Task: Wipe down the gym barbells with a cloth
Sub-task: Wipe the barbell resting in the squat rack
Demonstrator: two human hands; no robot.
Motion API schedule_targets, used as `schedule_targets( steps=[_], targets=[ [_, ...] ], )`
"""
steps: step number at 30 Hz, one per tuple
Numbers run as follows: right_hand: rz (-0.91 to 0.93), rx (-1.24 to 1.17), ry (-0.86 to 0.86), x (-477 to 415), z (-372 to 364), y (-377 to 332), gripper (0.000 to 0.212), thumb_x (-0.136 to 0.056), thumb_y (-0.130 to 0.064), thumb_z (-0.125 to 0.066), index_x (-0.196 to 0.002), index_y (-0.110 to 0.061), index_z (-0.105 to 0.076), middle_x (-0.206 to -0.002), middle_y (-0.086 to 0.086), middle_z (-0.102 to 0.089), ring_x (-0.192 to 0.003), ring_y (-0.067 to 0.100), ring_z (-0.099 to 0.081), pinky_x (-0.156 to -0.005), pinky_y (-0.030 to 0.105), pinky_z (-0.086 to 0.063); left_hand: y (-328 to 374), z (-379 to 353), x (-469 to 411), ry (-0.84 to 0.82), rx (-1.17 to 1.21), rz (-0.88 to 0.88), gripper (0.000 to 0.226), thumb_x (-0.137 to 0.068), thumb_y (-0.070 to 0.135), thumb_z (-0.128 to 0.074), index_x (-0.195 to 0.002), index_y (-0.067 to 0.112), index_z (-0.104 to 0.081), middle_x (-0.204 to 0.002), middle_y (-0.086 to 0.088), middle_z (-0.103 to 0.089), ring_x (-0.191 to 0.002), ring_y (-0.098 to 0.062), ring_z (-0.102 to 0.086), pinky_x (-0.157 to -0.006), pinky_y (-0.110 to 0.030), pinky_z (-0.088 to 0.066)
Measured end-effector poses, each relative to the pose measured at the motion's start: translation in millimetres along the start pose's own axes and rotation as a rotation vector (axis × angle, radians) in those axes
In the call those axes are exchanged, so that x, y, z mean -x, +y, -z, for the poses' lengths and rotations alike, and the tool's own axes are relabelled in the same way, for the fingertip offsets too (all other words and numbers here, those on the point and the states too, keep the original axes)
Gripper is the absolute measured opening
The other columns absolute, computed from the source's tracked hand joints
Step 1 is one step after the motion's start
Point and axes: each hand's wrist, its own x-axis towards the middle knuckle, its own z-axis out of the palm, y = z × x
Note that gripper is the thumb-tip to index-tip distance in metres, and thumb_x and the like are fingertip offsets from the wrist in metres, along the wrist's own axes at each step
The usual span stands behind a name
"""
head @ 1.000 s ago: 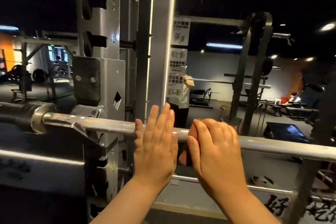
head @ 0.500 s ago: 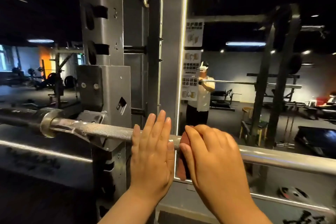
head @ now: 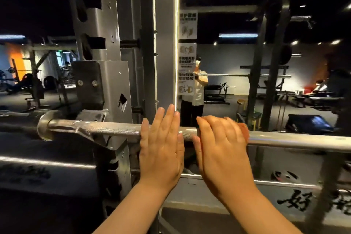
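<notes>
The barbell (head: 106,129) rests on the rack (head: 106,81) hook. The left hand (head: 161,148) presses flat against it, fingers straight, probably to steady it. The right hand (head: 222,148) curls its fingers over the bar, gripping a reddish cloth (head: 245,132) for wiping.

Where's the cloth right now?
In the head view, the reddish cloth sits on the silver steel barbell under the right hand, just right of the flat left hand.
</notes>
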Motion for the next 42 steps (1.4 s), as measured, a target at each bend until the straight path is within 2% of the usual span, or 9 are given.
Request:
schedule_targets(
  steps=[6,14,20,24,27,31,36,39,42],
  targets=[
    [-0.237,-0.091,0.115,0,7,8,0.038,-0.106,-0.030,-0.034,-0.119,-0.012,-0.064,-0.113,0.006,-0.061,-0.106,0.031,-0.056,-0.101,0.048,-0.040,2,-1,0,0.007,0.052,0.005,0.051,-0.110,0.029,-0.024,-0.153,0.006,-0.041,-0.164,-0.007,-0.033,-0.155,-0.026,-0.022,-0.127,-0.051,-0.003],
    [0.005,-0.118,0.048,-11,-4,-18,0.036,-0.106,-0.030,-0.039,-0.126,-0.013,-0.064,-0.118,0.003,-0.063,-0.109,0.022,-0.056,-0.100,0.038,-0.043,-6,-1,2,0.008,0.019,-0.063,0.052,-0.106,0.023,-0.034,-0.155,0.007,-0.036,-0.165,-0.009,-0.030,-0.155,-0.028,-0.023,-0.127,-0.052,-0.008],
    [-0.252,-0.114,0.153,-8,0,-9,0.034,-0.107,-0.030,-0.034,-0.116,-0.017,-0.065,-0.111,-0.002,-0.061,-0.105,0.020,-0.053,-0.100,0.038,-0.039,-8,0,2,-0.009,0.021,-0.065,0.053,-0.106,0.027,-0.032,-0.155,0.008,-0.038,-0.166,-0.006,-0.029,-0.155,-0.026,-0.022,-0.127,-0.052,-0.009],
    [-0.129,-0.091,0.027,-4,-8,-28,0.034,-0.104,-0.036,-0.040,-0.128,-0.020,-0.058,-0.125,-0.003,-0.058,-0.118,0.020,-0.050,-0.111,0.041,-0.031,-9,-4,3,-0.018,-0.003,-0.075,0.055,-0.106,0.028,-0.031,-0.157,0.009,-0.031,-0.167,-0.007,-0.025,-0.155,-0.027,-0.020,-0.127,-0.051,-0.005],
    [-0.025,-0.047,-0.001,-4,2,-6,0.035,-0.104,-0.035,-0.041,-0.130,-0.019,-0.058,-0.123,-0.001,-0.060,-0.114,0.020,-0.055,-0.107,0.036,-0.035,-9,-5,2,0.000,0.004,-0.082,0.054,-0.106,0.029,-0.029,-0.157,0.009,-0.031,-0.167,-0.007,-0.025,-0.156,-0.027,-0.019,-0.127,-0.051,-0.005],
    [-0.201,-0.093,0.137,-5,10,4,0.025,-0.105,-0.026,-0.038,-0.116,-0.020,-0.059,-0.108,-0.002,-0.060,-0.103,0.021,-0.054,-0.101,0.034,-0.037,-6,-4,1,0.044,0.031,-0.077,0.052,-0.107,0.027,-0.030,-0.155,0.008,-0.035,-0.166,-0.008,-0.029,-0.155,-0.025,-0.021,-0.127,-0.051,-0.005],
    [-0.191,-0.124,0.065,-3,-4,-23,0.036,-0.107,-0.028,-0.036,-0.126,-0.013,-0.063,-0.122,0.003,-0.061,-0.118,0.022,-0.052,-0.115,0.047,-0.034,-4,-4,1,0.047,0.050,-0.059,0.051,-0.110,0.027,-0.027,-0.154,0.005,-0.038,-0.164,-0.009,-0.034,-0.154,-0.026,-0.024,-0.127,-0.052,-0.007],
    [-0.089,-0.079,0.041,0,5,-4,0.036,-0.106,-0.028,-0.039,-0.127,-0.011,-0.062,-0.122,0.007,-0.061,-0.117,0.026,-0.052,-0.108,0.042,-0.037,-6,-3,2,0.043,0.045,-0.058,0.051,-0.110,0.027,-0.027,-0.154,0.006,-0.039,-0.164,-0.008,-0.033,-0.154,-0.026,-0.024,-0.127,-0.051,-0.006],
    [-0.233,-0.087,0.073,4,17,20,0.027,-0.106,-0.023,-0.038,-0.113,-0.014,-0.062,-0.108,0.005,-0.061,-0.105,0.028,-0.054,-0.097,0.040,-0.040,-6,-3,2,0.052,0.043,-0.064,0.050,-0.109,0.027,-0.029,-0.154,0.006,-0.039,-0.164,-0.008,-0.034,-0.154,-0.027,-0.024,-0.127,-0.049,-0.005]
  ],
)
